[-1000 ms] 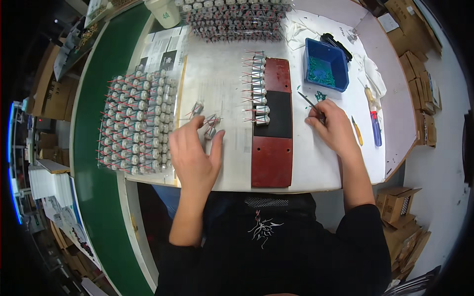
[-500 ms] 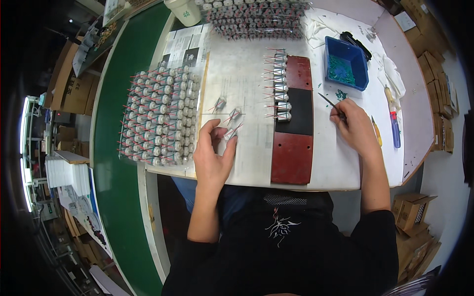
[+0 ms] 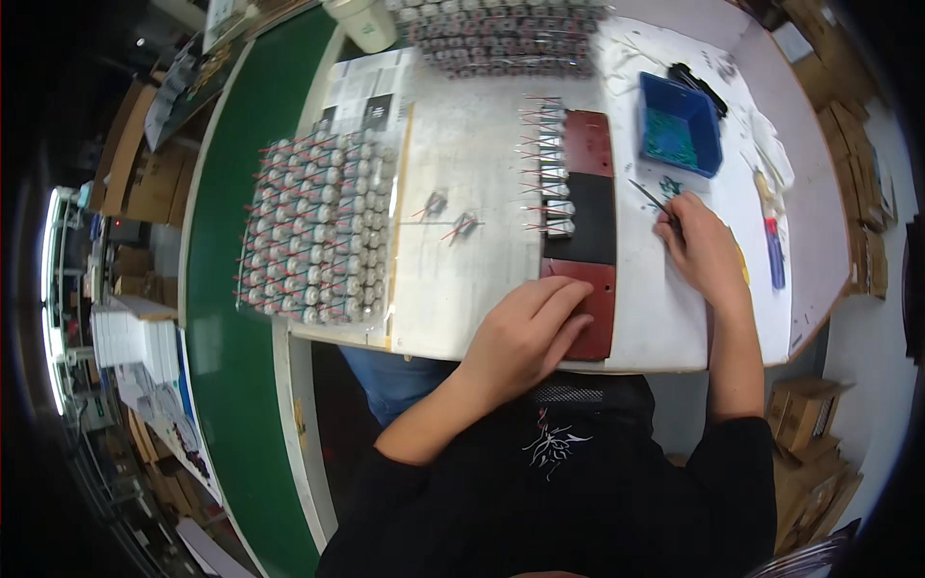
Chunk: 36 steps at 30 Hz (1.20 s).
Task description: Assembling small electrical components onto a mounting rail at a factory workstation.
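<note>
Presently on the table (image 3: 438,299), listed by place:

Item, lower centre: my left hand (image 3: 525,332), over the near red end of the long board (image 3: 593,231), fingers bent and drawn toward the thumb. Whether anything sits between them, I cannot tell.

Item, right of centre: my right hand (image 3: 701,246), thumb and fingers closed round a thin dark tool (image 3: 647,194), tip toward the upper left, beside loose green bits (image 3: 672,185).

Item, centre: a row of small wired motors (image 3: 556,183), along the board's left edge, bare board below the last one.

Item, left of centre: two loose motors, one higher (image 3: 436,203), one lower (image 3: 466,225), untouched.

Item, left: a wrapped block of motors (image 3: 323,226).

Item, upper right: a blue tray (image 3: 710,144).

Step in hand, as I judge: bringing my left hand to the board. The next move seems to call for a steady left hand, clear of the row's wires.
</note>
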Each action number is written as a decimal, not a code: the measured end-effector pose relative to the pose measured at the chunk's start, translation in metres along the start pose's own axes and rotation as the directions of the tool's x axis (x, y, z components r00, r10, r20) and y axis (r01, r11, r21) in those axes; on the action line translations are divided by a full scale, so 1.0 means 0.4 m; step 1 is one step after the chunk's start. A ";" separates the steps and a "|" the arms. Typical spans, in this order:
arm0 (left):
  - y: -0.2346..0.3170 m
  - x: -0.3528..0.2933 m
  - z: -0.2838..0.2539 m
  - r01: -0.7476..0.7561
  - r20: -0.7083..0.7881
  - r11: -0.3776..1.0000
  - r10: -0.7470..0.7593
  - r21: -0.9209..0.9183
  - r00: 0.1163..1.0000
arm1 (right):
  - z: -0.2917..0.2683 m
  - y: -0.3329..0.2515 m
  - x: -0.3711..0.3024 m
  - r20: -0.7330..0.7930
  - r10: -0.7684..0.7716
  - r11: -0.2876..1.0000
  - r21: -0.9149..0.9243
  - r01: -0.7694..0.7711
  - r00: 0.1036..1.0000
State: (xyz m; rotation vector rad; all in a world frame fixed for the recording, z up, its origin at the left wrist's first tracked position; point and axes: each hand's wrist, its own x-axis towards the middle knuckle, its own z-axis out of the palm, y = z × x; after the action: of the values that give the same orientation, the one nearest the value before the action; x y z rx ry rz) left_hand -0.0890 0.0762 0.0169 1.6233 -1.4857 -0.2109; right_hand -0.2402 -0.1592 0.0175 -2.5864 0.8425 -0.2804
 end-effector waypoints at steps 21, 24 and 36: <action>-0.060 0.089 -0.016 -0.169 -0.098 0.924 0.215 0.343 0.972 | 0.021 0.026 0.018 -0.182 0.199 0.798 0.601 -0.052 0.963; -0.030 0.083 -0.016 -0.019 -0.161 0.994 0.001 -0.109 0.987 | -0.011 -0.042 -0.015 -0.014 0.218 0.539 0.835 -0.109 0.976; -0.016 0.053 -0.006 0.263 0.198 0.142 -0.359 -0.954 0.912 | 0.065 -0.208 -0.076 -0.055 -0.079 0.216 0.974 0.071 0.995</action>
State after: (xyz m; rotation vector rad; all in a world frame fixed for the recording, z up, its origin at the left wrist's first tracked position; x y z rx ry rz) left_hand -0.0775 0.0584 0.0228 0.7500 -0.5405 -1.1024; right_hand -0.2135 -0.0718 0.0284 -1.3442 0.2800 -0.6011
